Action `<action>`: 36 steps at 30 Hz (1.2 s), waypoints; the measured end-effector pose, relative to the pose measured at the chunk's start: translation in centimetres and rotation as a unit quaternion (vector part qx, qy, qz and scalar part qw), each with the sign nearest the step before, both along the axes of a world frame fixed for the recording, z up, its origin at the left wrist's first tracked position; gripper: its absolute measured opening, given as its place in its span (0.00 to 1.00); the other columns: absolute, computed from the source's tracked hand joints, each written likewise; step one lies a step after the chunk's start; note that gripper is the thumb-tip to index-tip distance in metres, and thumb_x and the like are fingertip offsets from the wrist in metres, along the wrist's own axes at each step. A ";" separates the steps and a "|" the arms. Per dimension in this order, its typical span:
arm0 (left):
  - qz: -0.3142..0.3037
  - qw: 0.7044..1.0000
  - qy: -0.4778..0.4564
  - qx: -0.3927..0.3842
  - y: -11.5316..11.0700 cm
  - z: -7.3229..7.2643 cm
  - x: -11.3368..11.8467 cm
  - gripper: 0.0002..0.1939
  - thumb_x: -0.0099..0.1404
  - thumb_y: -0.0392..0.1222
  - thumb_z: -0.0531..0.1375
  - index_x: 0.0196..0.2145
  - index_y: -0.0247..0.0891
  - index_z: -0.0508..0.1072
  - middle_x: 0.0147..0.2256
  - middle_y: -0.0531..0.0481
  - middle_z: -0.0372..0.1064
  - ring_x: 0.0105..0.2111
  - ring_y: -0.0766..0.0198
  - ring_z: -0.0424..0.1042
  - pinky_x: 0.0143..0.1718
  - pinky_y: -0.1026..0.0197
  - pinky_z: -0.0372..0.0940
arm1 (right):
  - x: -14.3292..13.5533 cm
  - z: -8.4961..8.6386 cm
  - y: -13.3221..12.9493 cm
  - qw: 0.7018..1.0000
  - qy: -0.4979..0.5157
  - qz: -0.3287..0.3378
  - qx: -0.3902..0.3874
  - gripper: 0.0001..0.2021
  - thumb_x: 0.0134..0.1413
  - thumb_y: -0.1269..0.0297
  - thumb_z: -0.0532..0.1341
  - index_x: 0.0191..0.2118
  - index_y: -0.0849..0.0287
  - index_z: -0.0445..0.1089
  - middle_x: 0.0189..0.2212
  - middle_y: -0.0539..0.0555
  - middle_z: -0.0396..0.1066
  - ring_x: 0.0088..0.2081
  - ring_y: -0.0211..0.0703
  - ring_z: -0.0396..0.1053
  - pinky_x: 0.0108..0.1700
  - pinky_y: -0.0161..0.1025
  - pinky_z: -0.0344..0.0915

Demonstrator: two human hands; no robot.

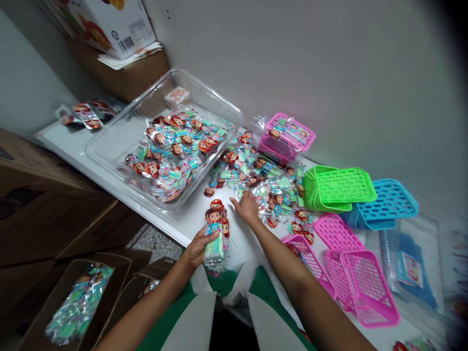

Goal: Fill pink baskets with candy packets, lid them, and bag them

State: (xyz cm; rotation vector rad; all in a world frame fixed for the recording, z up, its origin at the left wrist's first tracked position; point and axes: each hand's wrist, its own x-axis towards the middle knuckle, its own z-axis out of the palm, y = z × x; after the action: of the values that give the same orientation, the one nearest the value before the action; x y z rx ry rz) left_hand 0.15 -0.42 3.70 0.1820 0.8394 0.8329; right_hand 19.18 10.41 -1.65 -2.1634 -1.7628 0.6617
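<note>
Near the table's (238,235) front edge, the left hand (197,248) has its grip wrapped round a stack (214,243) of slim, glossy packets. Toward the back edge, it's the right hand (245,205), thumb spread wide from the fingers, at a crinkly pile (278,199) of more! Left end, a clear, rigid tray (212,96); right along the back, nested, lattice-walled green baskets (341,185).

Bare tabletop (241,235) is leaving passage between left hand (198,247), gripping packets (214,246), and right hand (247,208). Packet heap (281,197) is blocking way beyond right hand. Transparent tray (210,92) is walling off far left; pink baskets (369,287) and green baskets (340,185) are crowding right; wall (310,73) is closing far side.
</note>
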 end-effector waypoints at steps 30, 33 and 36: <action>-0.104 0.993 -0.026 0.058 -0.9 2.2 4.6 0.17 0.54 0.36 0.67 0.41 0.32 0.71 0.32 0.45 0.75 0.28 0.59 0.76 0.35 0.57 0.70 | 5.1 9.5 -12.3 0.944 0.328 -0.033 0.031 0.19 0.59 0.49 0.51 0.43 0.56 0.71 0.40 0.55 0.72 0.43 0.47 0.69 0.47 0.44 0.64; -0.210 0.972 -0.067 0.087 -1.0 3.6 5.1 0.18 0.54 0.36 0.67 0.42 0.32 0.70 0.33 0.43 0.75 0.29 0.57 0.75 0.34 0.56 0.70 | 6.3 12.0 -8.2 0.909 0.412 0.025 0.065 0.23 0.60 0.45 0.50 0.52 0.53 0.68 0.49 0.52 0.70 0.51 0.45 0.66 0.52 0.43 0.62; -0.243 0.960 -0.083 0.112 -1.5 4.5 5.6 0.23 0.52 0.36 0.68 0.46 0.34 0.69 0.36 0.41 0.74 0.32 0.55 0.76 0.35 0.55 0.70 | 6.3 13.8 -6.2 0.885 0.444 0.139 -0.025 0.26 0.56 0.40 0.53 0.47 0.54 0.73 0.41 0.51 0.75 0.46 0.45 0.70 0.52 0.46 0.63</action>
State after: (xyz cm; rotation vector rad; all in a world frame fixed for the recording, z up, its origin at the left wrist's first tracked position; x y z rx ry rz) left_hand 5.78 -1.91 8.15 0.4909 0.5059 0.4681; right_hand 25.49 4.24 12.13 -1.2444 -1.5003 1.4792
